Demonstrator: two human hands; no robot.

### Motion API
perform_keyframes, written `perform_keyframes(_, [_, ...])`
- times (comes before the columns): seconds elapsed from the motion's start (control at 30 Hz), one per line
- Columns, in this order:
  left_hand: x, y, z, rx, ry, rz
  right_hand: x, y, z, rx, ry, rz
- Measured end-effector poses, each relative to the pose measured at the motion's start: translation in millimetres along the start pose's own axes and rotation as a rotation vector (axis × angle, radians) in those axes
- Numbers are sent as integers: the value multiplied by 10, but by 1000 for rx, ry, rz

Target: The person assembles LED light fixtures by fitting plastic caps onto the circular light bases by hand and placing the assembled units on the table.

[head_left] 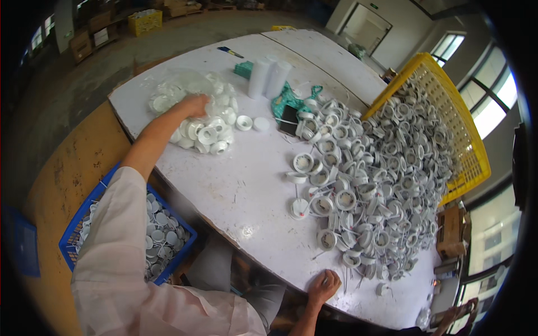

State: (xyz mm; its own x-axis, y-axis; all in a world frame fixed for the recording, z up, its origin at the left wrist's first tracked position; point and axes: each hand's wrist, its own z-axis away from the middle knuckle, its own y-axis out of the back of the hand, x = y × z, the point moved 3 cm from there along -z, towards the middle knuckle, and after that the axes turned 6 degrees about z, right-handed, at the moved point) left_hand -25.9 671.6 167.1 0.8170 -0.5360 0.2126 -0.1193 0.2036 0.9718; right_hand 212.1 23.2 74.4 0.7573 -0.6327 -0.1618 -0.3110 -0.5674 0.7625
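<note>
My left hand reaches into a clear plastic bag at the far left of the table, among white round plastic caps. Its fingertips are hidden by the bag and caps, so its grip does not show. Near the table's front edge rests my right hand with its fingers curled; what they hold, if anything, is hidden. Close to it lies a large heap of grey-white round parts with short wires. Two loose white pieces, an open ring-shaped cap and a disc, lie beside the bag.
A tipped yellow crate backs the heap. White rolls, a green plastic bag, a dark flat device and a cutter knife lie farther back. Left below the table, a blue crate holds white round parts.
</note>
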Motion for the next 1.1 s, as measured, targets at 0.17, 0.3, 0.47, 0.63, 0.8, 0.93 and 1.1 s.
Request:
perform_keyframes(0.17, [124, 204, 1, 212, -109, -154, 69, -114, -101, -8, -17, -36])
perform_keyframes(0.3, [181, 430, 31, 236, -183, -359, 0, 30, 25, 38, -18, -46])
perform_keyframes(0.47, [67, 559, 139, 285, -198, -258, 22, 106, 94, -1, -14, -11])
perform_keyframes(0.63, [-154, 607, 186, 248, -142, -203, 21, 98, 72, 7, -7, -7])
perform_keyframes(0.8, [-220, 714, 290, 265, -148, -41, -54, 159, 39, 17, -38, -26])
perform_keyframes(0.93, [-238, 787, 417, 331, -142, 64, -95, 198, 40, -1, -55, -25])
perform_keyframes(1.1, [-527, 961, 612, 410, -11, 664, -98, 219, 87, 2, -57, -58])
